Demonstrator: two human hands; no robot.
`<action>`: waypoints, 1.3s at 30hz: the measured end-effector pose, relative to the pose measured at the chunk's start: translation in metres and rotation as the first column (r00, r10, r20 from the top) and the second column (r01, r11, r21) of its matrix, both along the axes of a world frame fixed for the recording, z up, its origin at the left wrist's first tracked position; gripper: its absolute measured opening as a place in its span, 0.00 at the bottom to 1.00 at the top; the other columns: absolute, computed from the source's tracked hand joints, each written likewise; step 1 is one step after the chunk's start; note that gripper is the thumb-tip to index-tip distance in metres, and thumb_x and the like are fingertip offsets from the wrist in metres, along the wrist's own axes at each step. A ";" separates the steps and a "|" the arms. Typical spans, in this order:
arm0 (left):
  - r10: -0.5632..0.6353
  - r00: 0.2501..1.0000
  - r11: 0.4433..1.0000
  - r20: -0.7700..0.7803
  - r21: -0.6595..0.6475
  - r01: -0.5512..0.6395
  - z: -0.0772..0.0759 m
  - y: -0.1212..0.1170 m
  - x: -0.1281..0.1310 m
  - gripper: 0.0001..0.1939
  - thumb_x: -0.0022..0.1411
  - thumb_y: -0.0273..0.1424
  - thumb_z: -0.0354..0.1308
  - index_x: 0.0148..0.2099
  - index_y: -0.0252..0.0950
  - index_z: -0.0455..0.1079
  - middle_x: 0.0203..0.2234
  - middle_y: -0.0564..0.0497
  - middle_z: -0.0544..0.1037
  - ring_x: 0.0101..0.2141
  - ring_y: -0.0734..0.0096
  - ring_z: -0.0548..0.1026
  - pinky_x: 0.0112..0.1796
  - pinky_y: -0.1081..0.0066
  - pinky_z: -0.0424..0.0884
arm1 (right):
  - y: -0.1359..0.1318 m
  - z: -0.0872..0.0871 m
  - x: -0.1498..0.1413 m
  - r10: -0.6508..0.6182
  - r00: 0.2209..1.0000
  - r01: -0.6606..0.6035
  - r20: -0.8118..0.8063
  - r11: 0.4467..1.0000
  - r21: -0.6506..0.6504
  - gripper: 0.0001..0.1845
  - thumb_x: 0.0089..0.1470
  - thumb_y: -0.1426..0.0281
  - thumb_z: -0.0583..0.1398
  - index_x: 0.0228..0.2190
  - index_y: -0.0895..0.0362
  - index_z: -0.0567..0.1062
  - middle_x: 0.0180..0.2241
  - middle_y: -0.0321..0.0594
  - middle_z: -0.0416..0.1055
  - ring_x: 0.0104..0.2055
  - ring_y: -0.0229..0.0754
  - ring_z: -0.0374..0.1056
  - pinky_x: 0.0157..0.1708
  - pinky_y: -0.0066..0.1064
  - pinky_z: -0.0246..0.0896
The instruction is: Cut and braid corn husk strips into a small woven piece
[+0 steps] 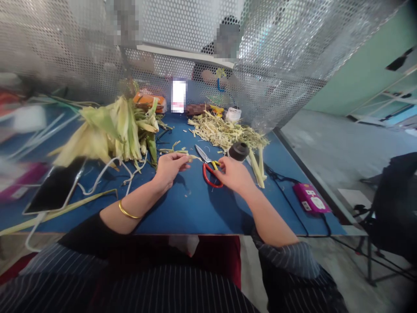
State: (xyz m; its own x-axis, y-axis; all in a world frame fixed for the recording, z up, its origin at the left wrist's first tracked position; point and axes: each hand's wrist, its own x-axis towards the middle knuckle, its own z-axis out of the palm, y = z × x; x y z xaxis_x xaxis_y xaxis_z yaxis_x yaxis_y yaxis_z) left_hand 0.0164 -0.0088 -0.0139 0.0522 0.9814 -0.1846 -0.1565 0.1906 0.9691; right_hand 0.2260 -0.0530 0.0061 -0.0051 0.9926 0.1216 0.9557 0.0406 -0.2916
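Observation:
My left hand (172, 168) is closed, thumb and fingers pinching a thin pale strip of corn husk (196, 158) whose free end points right. Close by on the right lie scissors (204, 157) with bare metal blades pointing up and away, one red handle loop and some yellow on the other. My right hand (236, 174) has its fingers closed at the yellow part of that handle. Beyond my left hand are a few narrow husk scraps (174, 151). A dark round-topped container (239, 151) stands just behind my right hand.
A large bunch of corn husks (114, 130) lies left, a heap of shredded husk (224, 130) at the back. Left are a phone (55, 187) and white cable (112, 165); a purple box (312, 198) with black cables is right. A perforated silvery sheet (276, 65) hangs behind.

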 end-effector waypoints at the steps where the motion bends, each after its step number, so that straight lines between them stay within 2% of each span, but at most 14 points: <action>1: -0.001 1.000 1.000 0.003 0.000 0.001 0.000 0.000 0.000 0.12 0.45 0.34 0.67 0.31 0.30 0.76 0.24 0.49 0.78 0.21 0.76 0.74 0.27 0.75 0.70 | 0.001 -0.003 -0.004 0.011 0.993 -0.005 0.119 0.998 -0.059 0.16 0.48 0.66 0.59 0.40 0.59 0.70 0.36 0.47 0.74 0.36 0.48 0.71 0.34 0.35 0.62; 4: 0.005 1.000 1.000 0.010 0.010 -0.005 -0.002 0.001 0.000 0.12 0.45 0.33 0.67 0.31 0.30 0.76 0.24 0.48 0.79 0.21 0.76 0.75 0.26 0.75 0.69 | 0.009 -0.009 -0.018 0.040 0.946 0.007 0.322 0.989 -0.146 0.20 0.47 0.69 0.58 0.44 0.62 0.68 0.40 0.54 0.73 0.38 0.53 0.72 0.34 0.36 0.62; 8: 0.010 1.000 1.000 0.017 0.012 -0.010 -0.004 0.004 -0.001 0.13 0.46 0.35 0.67 0.32 0.30 0.76 0.26 0.47 0.79 0.22 0.76 0.75 0.25 0.76 0.67 | 0.028 -0.007 -0.022 0.015 0.955 0.064 0.296 0.965 -0.255 0.24 0.46 0.68 0.60 0.46 0.64 0.67 0.38 0.58 0.74 0.39 0.55 0.72 0.34 0.36 0.63; 11: 0.006 0.999 1.000 0.042 0.012 -0.006 -0.004 0.008 -0.004 0.13 0.45 0.35 0.67 0.32 0.31 0.76 0.27 0.46 0.80 0.22 0.77 0.74 0.25 0.76 0.67 | 0.038 -0.003 -0.010 -0.079 0.997 0.083 0.025 0.941 -0.327 0.30 0.44 0.68 0.62 0.50 0.63 0.66 0.38 0.53 0.75 0.36 0.51 0.73 0.33 0.34 0.63; 14: 0.017 0.995 1.000 0.096 0.022 -0.019 -0.004 0.011 -0.006 0.13 0.46 0.36 0.67 0.31 0.31 0.75 0.27 0.47 0.79 0.24 0.76 0.75 0.25 0.77 0.67 | 0.039 0.001 0.004 -0.161 0.966 0.085 -0.203 0.937 -0.340 0.34 0.45 0.66 0.64 0.54 0.63 0.66 0.37 0.48 0.75 0.33 0.44 0.72 0.32 0.31 0.64; 16: 0.030 0.990 0.999 0.140 0.011 -0.031 -0.004 0.011 -0.007 0.12 0.45 0.36 0.67 0.31 0.32 0.75 0.26 0.48 0.79 0.25 0.76 0.75 0.26 0.77 0.67 | 0.033 0.002 0.009 -0.185 0.933 0.099 -0.310 0.956 -0.275 0.36 0.43 0.63 0.66 0.53 0.63 0.67 0.35 0.46 0.75 0.31 0.42 0.70 0.30 0.30 0.64; 20: 0.052 0.974 0.998 0.220 -0.047 -0.042 -0.004 0.012 -0.006 0.12 0.44 0.34 0.69 0.31 0.33 0.75 0.25 0.50 0.78 0.25 0.76 0.75 0.26 0.77 0.67 | 0.009 -0.002 0.010 -0.064 0.800 0.074 -0.597 0.997 -0.008 0.33 0.41 0.57 0.67 0.48 0.58 0.71 0.28 0.36 0.70 0.27 0.37 0.64 0.29 0.31 0.62; 23: 0.064 0.961 0.996 0.268 -0.083 -0.043 -0.004 0.013 -0.006 0.11 0.45 0.32 0.69 0.32 0.33 0.75 0.25 0.51 0.78 0.25 0.77 0.75 0.26 0.77 0.68 | -0.014 -0.010 0.008 -0.008 0.642 0.002 -0.767 1.000 -0.009 0.32 0.42 0.56 0.66 0.47 0.56 0.69 0.28 0.33 0.66 0.25 0.34 0.60 0.27 0.30 0.61; 25: 0.071 0.953 0.995 0.295 -0.092 -0.046 -0.003 0.013 -0.005 0.11 0.45 0.31 0.68 0.32 0.32 0.74 0.25 0.51 0.78 0.24 0.78 0.74 0.25 0.77 0.68 | -0.029 -0.013 0.006 0.027 0.574 -0.080 -0.818 0.997 -0.023 0.33 0.42 0.58 0.66 0.49 0.55 0.67 0.28 0.32 0.64 0.27 0.34 0.60 0.30 0.29 0.61; 27: 0.085 0.944 0.994 0.317 -0.096 -0.057 -0.001 0.012 -0.005 0.10 0.46 0.30 0.68 0.32 0.32 0.74 0.25 0.51 0.78 0.23 0.78 0.74 0.25 0.77 0.68 | -0.043 -0.015 0.005 0.055 0.617 -0.131 -0.785 0.991 -0.034 0.33 0.43 0.59 0.66 0.50 0.54 0.65 0.29 0.31 0.63 0.29 0.35 0.61 0.34 0.30 0.62; 30: 0.098 0.934 0.993 0.343 -0.101 -0.067 0.001 0.010 -0.005 0.09 0.47 0.28 0.68 0.33 0.33 0.74 0.25 0.52 0.78 0.23 0.79 0.74 0.24 0.78 0.68 | -0.059 -0.015 0.001 0.034 0.774 -0.102 -0.632 0.992 -0.071 0.34 0.43 0.60 0.66 0.51 0.53 0.65 0.33 0.34 0.68 0.32 0.38 0.64 0.39 0.34 0.63; 32: 0.090 0.932 0.993 0.350 -0.101 -0.058 0.002 0.008 -0.004 0.09 0.47 0.28 0.68 0.33 0.33 0.73 0.26 0.51 0.78 0.24 0.80 0.74 0.25 0.78 0.68 | -0.064 -0.015 -0.004 0.019 0.848 -0.070 -0.530 0.995 -0.076 0.35 0.41 0.59 0.67 0.51 0.53 0.65 0.40 0.39 0.70 0.39 0.43 0.67 0.44 0.38 0.62; 35: 0.066 0.936 0.994 0.345 -0.102 -0.033 0.001 0.004 -0.002 0.09 0.47 0.28 0.67 0.33 0.32 0.73 0.27 0.50 0.78 0.25 0.79 0.74 0.26 0.78 0.68 | -0.064 -0.016 -0.013 0.027 0.895 -0.060 -0.446 0.996 -0.061 0.37 0.39 0.57 0.67 0.51 0.52 0.66 0.48 0.43 0.70 0.47 0.48 0.67 0.50 0.41 0.60; 39: 0.033 0.940 0.997 0.341 -0.079 -0.006 -0.001 0.001 0.001 0.10 0.47 0.28 0.67 0.33 0.32 0.73 0.26 0.51 0.78 0.25 0.78 0.75 0.26 0.77 0.68 | -0.057 -0.015 -0.023 0.045 0.907 -0.067 -0.419 0.997 -0.038 0.34 0.41 0.56 0.66 0.50 0.52 0.68 0.47 0.41 0.71 0.46 0.47 0.68 0.48 0.39 0.61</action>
